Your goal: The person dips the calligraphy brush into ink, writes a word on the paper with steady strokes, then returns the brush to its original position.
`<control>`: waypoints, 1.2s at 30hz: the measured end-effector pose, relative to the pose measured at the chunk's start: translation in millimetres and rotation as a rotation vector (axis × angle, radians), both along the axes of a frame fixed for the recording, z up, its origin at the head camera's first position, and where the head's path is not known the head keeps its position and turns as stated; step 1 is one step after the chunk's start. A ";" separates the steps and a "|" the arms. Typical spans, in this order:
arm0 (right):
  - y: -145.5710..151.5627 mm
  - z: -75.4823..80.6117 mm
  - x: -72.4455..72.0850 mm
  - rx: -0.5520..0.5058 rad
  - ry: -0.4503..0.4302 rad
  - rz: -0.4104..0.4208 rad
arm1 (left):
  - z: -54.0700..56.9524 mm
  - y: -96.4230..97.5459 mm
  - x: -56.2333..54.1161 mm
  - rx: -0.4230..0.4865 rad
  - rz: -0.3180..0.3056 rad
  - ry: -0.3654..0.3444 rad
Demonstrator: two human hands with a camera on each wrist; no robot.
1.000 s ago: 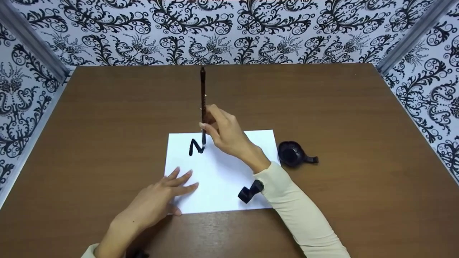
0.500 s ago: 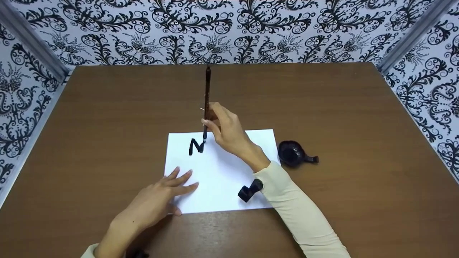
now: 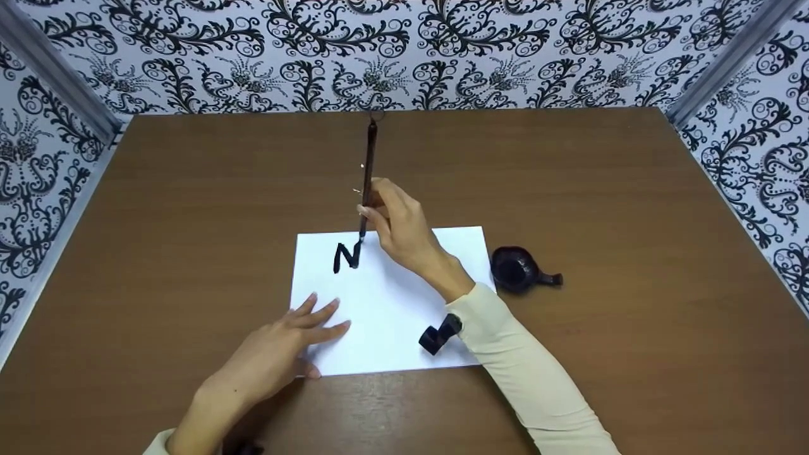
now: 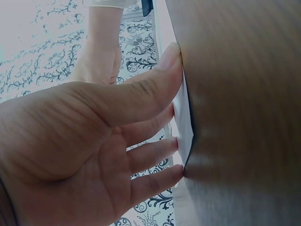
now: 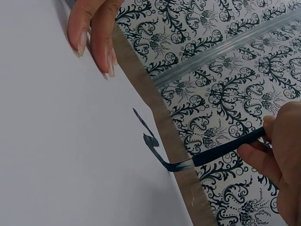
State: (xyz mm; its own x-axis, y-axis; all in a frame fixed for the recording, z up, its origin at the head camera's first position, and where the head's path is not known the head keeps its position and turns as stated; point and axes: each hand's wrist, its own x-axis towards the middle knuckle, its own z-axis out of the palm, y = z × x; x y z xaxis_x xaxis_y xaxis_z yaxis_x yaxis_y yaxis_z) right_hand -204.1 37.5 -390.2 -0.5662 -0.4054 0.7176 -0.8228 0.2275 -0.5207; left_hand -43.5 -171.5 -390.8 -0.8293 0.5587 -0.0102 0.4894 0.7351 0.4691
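Note:
My right hand pinches a dark brown paintbrush and holds it nearly upright. In the right wrist view the inked bristles of the brush meet the paper at the end of a black stroke. A white sheet of paper carries a black painted N-like mark near its upper left. My left hand rests on the sheet's lower left corner with its fingers spread. Seen from the left wrist, the thumb and fingertips press at the paper's edge.
A small black ink dish with a short handle stands right beside the sheet's right edge. All of this lies on a brown wooden table. Patterned panels rise behind it and at both sides.
The right hand and brush have moved up and slightly right, drawing the right-hand stroke of the mark upward. The left hand has stayed in place on the paper.

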 end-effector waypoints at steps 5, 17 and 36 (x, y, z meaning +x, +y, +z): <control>-0.6 0.1 -0.5 -0.009 0.006 -0.019 | 0.4 -0.4 -0.7 -0.002 0.002 0.001; -0.7 6.9 -0.3 -0.032 0.083 -0.039 | 0.8 -0.1 -1.3 -0.009 0.004 0.002; 22.0 7.5 7.8 -0.076 0.041 -0.061 | -0.9 1.9 -1.1 -0.027 0.026 -0.017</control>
State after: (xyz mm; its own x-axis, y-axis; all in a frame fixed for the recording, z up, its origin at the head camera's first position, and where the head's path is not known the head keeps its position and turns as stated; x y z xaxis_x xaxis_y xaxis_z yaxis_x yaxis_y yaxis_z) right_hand -196.3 59.5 -382.7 -0.5579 -0.3144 0.7680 -0.8295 0.2394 -0.5046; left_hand -44.6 -169.7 -391.7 -0.8430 0.5365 -0.0394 0.4624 0.7600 0.4567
